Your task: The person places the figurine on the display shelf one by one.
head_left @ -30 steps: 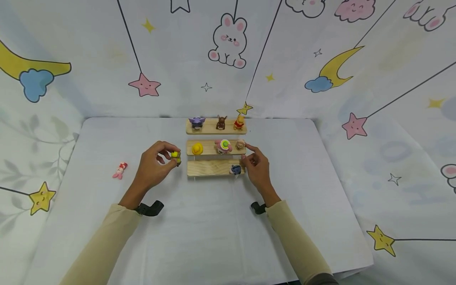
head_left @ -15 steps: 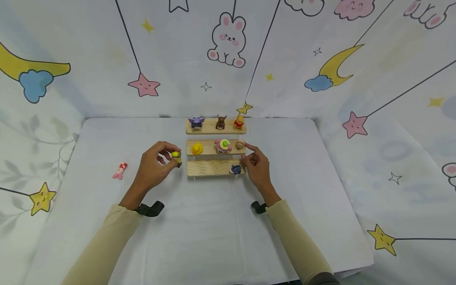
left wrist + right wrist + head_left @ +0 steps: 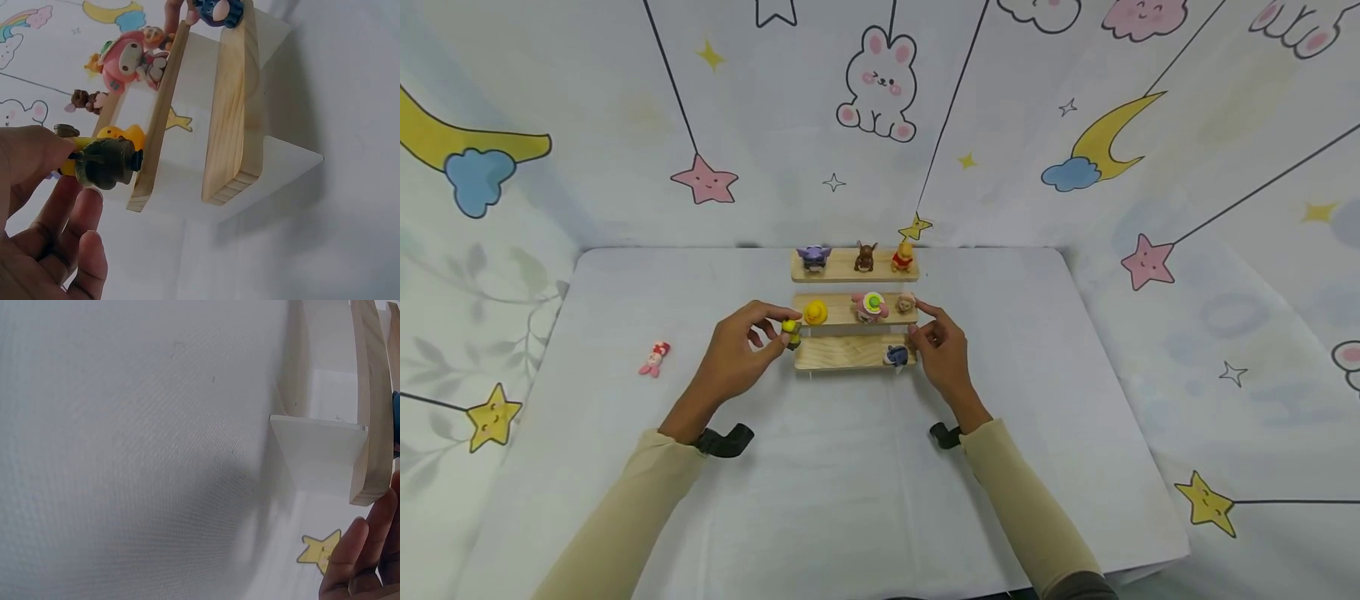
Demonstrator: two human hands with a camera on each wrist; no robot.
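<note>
My left hand (image 3: 741,348) pinches a small yellow and dark olive figurine (image 3: 792,333) between thumb and fingers. In the left wrist view the figurine (image 3: 105,164) lies sideways in front of the left end of the middle plank. A three-step display stand (image 3: 838,355) has wooden planks on white supports. At its right end my right hand (image 3: 943,348) touches the planks, index finger extended to the middle one and thumb by the lowest. A blue figurine (image 3: 896,356) sits at the right of the lowest plank. The middle plank bears a yellow duck (image 3: 816,312), a pink-hooded figurine (image 3: 870,307) and a small tan figurine (image 3: 906,303).
On the top plank are a purple figurine (image 3: 814,258), a brown figurine (image 3: 865,257) and a yellow bear in red (image 3: 902,257). A pink and red figurine (image 3: 655,359) lies on the white-covered table (image 3: 850,492) at left. A printed backdrop (image 3: 1000,125) surrounds the table.
My left hand has moved right with the yellow and olive figurine, from beside the stand to its left edge. The right hand has stayed at the stand's right end.
</note>
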